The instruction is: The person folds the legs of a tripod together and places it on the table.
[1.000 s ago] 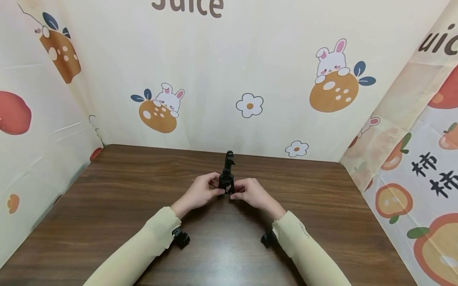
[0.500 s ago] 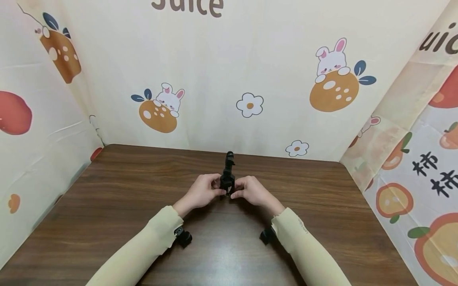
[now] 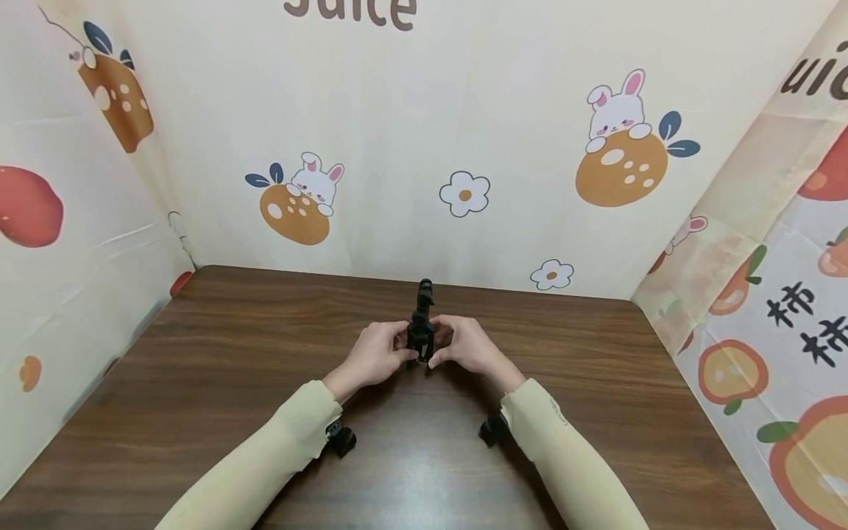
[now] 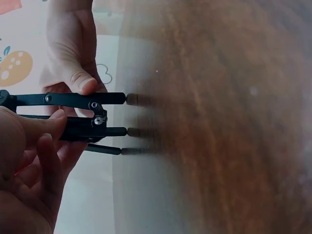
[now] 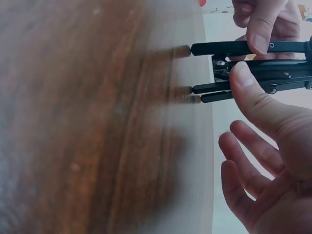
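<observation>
A small black mini tripod [image 3: 424, 313] stands upright near the back of the table, legs close together. In the left wrist view, the legs of the tripod [image 4: 73, 100] point down to the tabletop, their rubber tips at or just above it. My left hand [image 3: 376, 353] grips the tripod low down from the left, thumb on a leg. On the other side, my right hand [image 3: 469, 344] has its thumb on the tripod and a finger reaching round behind. The other fingers of the right hand [image 5: 287, 161] are loosely bent, apart from the tripod.
The brown wooden table [image 3: 238, 353] lies under both forearms. A cream curtain [image 3: 397, 110] printed with rabbits and fruit hangs right behind it. Printed cloth also hangs along both sides. Dark wrist cameras [image 3: 342, 439] sit under the sleeves.
The right hand's fingers have shifted up and back along the tripod, widening the gap to its thumb. The left hand and tripod have hardly moved.
</observation>
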Demonstrator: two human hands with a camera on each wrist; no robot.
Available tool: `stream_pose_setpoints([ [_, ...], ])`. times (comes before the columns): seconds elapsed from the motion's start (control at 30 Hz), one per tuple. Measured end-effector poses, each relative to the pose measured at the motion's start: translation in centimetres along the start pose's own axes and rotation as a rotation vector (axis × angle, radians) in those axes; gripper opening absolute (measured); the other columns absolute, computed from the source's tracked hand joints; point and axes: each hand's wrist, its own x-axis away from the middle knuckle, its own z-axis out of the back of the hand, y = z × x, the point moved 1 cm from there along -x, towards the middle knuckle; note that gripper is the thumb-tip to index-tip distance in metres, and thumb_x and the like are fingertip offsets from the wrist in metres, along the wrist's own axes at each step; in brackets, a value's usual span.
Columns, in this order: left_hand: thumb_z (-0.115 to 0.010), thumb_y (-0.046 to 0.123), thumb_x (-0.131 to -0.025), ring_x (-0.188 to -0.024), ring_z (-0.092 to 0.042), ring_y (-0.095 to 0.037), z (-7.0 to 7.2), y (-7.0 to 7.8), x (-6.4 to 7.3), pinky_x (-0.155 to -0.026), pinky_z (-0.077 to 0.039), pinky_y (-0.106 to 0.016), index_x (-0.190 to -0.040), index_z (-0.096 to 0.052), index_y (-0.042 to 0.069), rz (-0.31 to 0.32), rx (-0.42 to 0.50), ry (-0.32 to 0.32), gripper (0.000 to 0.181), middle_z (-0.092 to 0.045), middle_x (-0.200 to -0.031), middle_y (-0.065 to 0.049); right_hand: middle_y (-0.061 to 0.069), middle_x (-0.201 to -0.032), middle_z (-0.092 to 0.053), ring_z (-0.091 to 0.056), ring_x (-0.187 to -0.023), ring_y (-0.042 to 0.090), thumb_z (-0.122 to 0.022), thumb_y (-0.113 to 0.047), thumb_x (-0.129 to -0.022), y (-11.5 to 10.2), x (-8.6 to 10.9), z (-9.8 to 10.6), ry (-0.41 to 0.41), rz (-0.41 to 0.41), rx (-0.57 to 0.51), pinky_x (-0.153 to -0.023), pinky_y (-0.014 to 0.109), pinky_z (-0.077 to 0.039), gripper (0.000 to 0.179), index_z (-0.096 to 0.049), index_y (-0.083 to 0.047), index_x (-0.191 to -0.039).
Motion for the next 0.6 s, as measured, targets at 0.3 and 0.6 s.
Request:
stream_pose_setpoints([
  [0.3,-0.078,0.015,-0.087,-0.062,-0.059,-0.004,0.3,0.2,0.0,-0.063,-0.05,-0.032,-0.099,-0.069,0.015,0.024,-0.011,-0.017,0.015,-0.063,-0.07,0.012,-0.001,-0.099,-0.069,-0.064,-0.093,0.015,-0.094,-0.015,-0.065,-0.3,-0.7,-0.1,-0.001,-0.049,-0.001,-0.084,0.039,-0.052,0.08,-0.059,-0.008,-0.137],
  [0.6,-0.079,0.017,-0.087,-0.064,-0.06,-0.005,0.3,0.5,-0.1,-0.064,-0.05,-0.033,-0.1,-0.071,0.015,0.028,-0.027,-0.007,0.016,-0.064,-0.07,0.012,-0.004,-0.121,-0.066,-0.061,-0.107,0.015,-0.096,-0.022,-0.061,0.3,-1.3,0.1,-0.052,0.044,0.015,-0.096,0.042,-0.047,0.077,-0.065,-0.019,-0.131],
])
